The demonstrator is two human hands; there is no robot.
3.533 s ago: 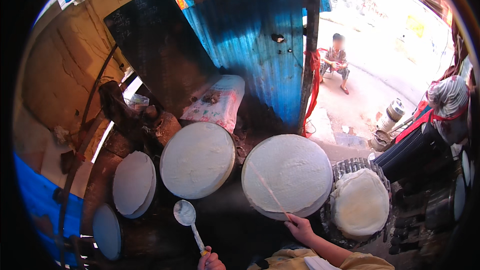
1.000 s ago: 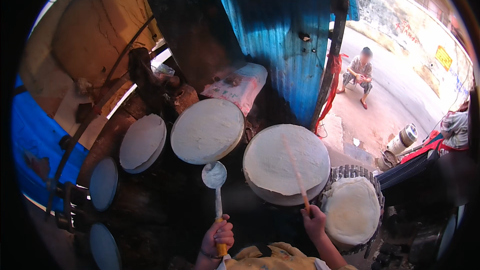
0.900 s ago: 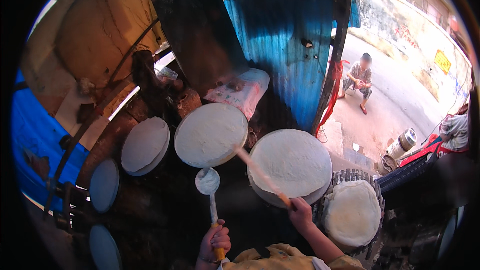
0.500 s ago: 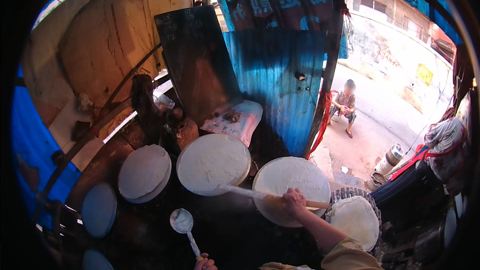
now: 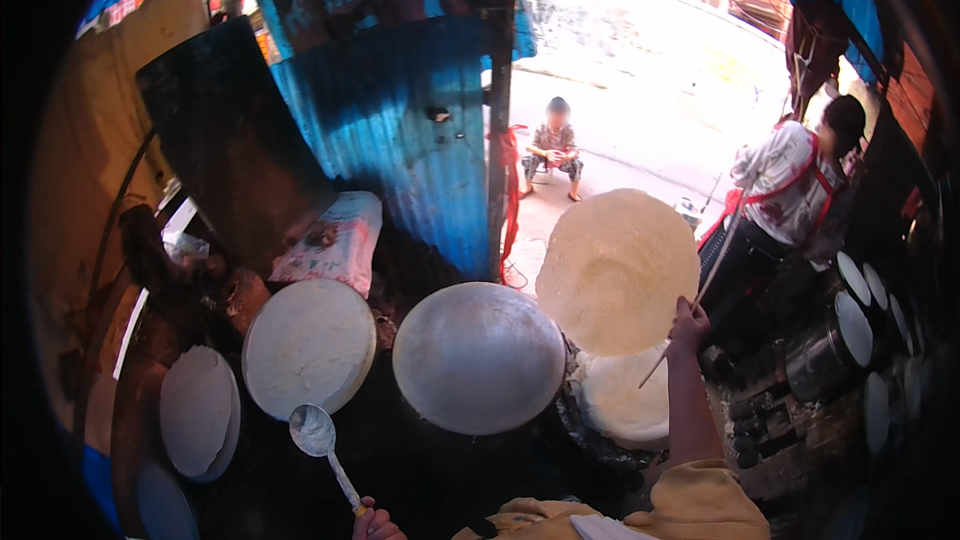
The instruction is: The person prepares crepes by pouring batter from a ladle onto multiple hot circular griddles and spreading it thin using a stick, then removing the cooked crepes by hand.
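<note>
My left hand (image 5: 376,522) is closed round the handle of a ladle (image 5: 313,431). Whitish batter coats the ladle's bowl, which is in front of a batter-covered griddle (image 5: 318,365). My right hand (image 5: 687,324) grips a long, thin wooden stick (image 5: 724,250) slanting up to the right. At that hand's left a large round pancake (image 5: 620,265) hangs in the air, its edge against the fingers; whether they pinch it I cannot tell. Beneath it more pale pancakes (image 5: 625,402) lie on a round dark-rimmed holder. A bare grey griddle (image 5: 478,360) stands to the left.
Farther left, another griddle carries a pale pancake (image 5: 197,412) with a ragged edge. Behind are a blue corrugated panel (image 5: 400,140), a leaning dark board (image 5: 225,130) and a pinkish bag (image 5: 335,240). A person in an apron (image 5: 785,185) bends at the right; another person (image 5: 555,148) sits outside.
The pancake has come off the right griddle and hangs beside my right hand, which moved right and up with its tool. The view has turned right. My left hand still holds the ladle.
</note>
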